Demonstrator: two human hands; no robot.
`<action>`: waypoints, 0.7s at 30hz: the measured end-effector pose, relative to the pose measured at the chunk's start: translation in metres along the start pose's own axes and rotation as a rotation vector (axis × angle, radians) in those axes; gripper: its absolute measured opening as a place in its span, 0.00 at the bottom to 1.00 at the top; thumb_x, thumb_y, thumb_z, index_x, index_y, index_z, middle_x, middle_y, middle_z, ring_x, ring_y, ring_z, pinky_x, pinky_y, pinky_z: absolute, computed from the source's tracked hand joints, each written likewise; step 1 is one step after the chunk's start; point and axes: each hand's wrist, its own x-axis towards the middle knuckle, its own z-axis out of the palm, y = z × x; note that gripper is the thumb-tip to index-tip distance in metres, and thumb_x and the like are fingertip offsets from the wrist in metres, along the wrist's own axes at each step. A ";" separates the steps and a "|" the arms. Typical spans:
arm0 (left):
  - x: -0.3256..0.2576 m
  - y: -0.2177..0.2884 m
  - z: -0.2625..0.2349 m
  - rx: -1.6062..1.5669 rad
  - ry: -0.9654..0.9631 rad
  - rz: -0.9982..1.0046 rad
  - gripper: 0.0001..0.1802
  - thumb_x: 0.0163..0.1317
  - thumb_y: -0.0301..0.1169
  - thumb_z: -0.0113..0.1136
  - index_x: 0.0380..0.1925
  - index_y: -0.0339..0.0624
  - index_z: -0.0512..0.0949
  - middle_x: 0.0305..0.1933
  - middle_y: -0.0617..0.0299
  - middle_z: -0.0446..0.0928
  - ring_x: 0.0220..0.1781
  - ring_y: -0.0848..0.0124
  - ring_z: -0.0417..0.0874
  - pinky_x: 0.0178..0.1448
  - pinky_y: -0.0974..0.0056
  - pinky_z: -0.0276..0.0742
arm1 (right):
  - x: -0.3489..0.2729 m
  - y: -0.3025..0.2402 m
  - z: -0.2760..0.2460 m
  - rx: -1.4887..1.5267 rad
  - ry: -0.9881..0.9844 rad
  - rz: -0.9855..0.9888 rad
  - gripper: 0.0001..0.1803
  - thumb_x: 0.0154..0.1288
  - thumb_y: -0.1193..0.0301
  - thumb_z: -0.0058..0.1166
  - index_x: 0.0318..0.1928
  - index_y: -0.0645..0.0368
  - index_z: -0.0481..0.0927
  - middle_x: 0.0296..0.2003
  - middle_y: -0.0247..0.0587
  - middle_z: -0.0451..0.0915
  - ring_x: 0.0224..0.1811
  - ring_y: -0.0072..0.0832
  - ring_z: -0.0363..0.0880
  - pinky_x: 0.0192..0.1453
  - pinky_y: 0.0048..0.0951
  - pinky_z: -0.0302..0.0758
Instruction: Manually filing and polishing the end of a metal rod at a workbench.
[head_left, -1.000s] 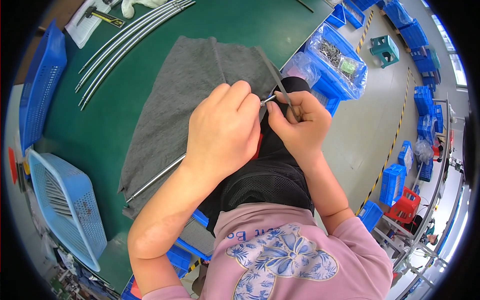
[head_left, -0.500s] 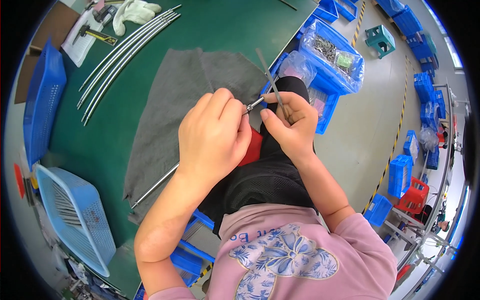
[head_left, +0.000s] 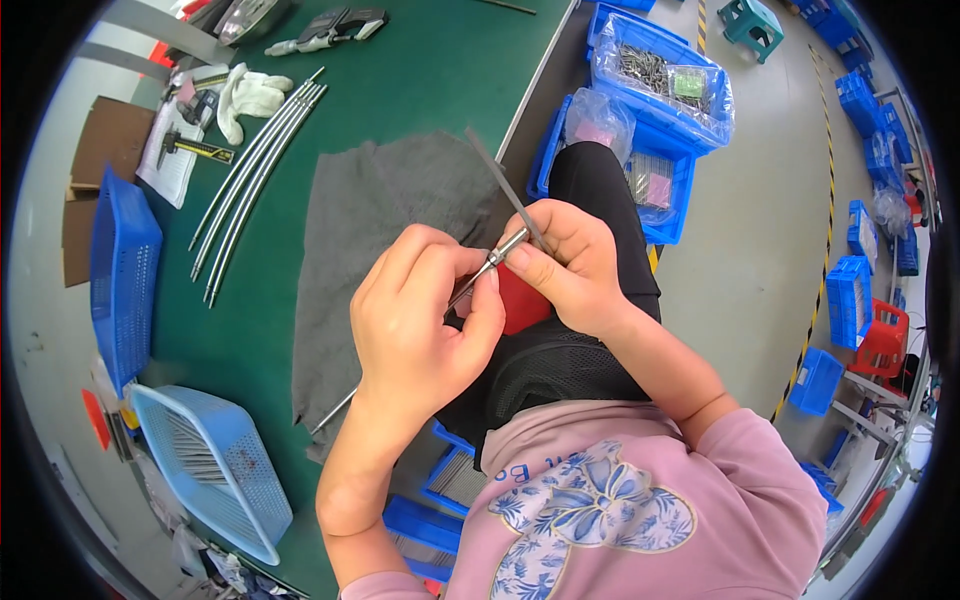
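Observation:
My left hand [head_left: 415,310] pinches a long thin metal rod [head_left: 333,411] close to its thicker, stepped end, and the rod's far end passes under my left wrist. My right hand [head_left: 575,265] is closed, with its thumb and forefinger at that stepped end. Tucked in the same right hand is a narrow flat grey strip [head_left: 490,165], perhaps a file, slanting up and left. Beneath my hands, a grey cloth [head_left: 365,220] lies on the green table and something red [head_left: 525,300] shows above my lap.
Several shiny rods [head_left: 245,180] lie on the green table [head_left: 400,95], beside a white glove [head_left: 252,98] and a caliper [head_left: 205,148]. Blue baskets [head_left: 215,460] stand along the left. Blue bins [head_left: 660,85] with bagged metal parts are beyond my leg.
My right thumb and forefinger have closed onto the rod's end, where earlier the forefinger only met its tip. My left fingers have opened out somewhat. The whole view has shifted.

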 end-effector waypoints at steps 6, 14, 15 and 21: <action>0.001 0.000 -0.005 -0.092 -0.032 -0.086 0.06 0.48 0.20 0.65 0.26 0.36 0.77 0.26 0.60 0.74 0.22 0.68 0.78 0.26 0.67 0.72 | -0.004 -0.007 0.002 0.024 0.078 0.051 0.06 0.70 0.75 0.52 0.43 0.65 0.74 0.30 0.27 0.75 0.30 0.08 0.69 0.33 0.15 0.66; 0.000 -0.014 -0.001 -0.098 -0.126 -0.190 0.04 0.56 0.16 0.61 0.32 0.32 0.77 0.29 0.60 0.76 0.25 0.75 0.75 0.30 0.72 0.71 | -0.007 -0.003 -0.023 -0.304 0.383 0.138 0.05 0.70 0.74 0.52 0.39 0.64 0.76 0.21 0.21 0.69 0.22 0.07 0.61 0.26 0.14 0.59; 0.000 -0.016 0.000 -0.095 -0.131 -0.192 0.04 0.56 0.16 0.61 0.32 0.32 0.77 0.29 0.60 0.76 0.25 0.75 0.75 0.30 0.72 0.71 | -0.008 -0.001 -0.024 -0.446 0.363 0.077 0.05 0.69 0.75 0.52 0.39 0.64 0.77 0.20 0.22 0.69 0.22 0.07 0.61 0.26 0.15 0.58; -0.002 -0.023 0.005 0.092 -0.133 -0.068 0.08 0.50 0.20 0.66 0.31 0.38 0.78 0.30 0.58 0.76 0.31 0.59 0.78 0.35 0.60 0.74 | -0.024 -0.002 -0.018 -0.679 0.154 -0.052 0.07 0.69 0.76 0.47 0.40 0.65 0.78 0.23 0.38 0.77 0.23 0.21 0.75 0.31 0.23 0.71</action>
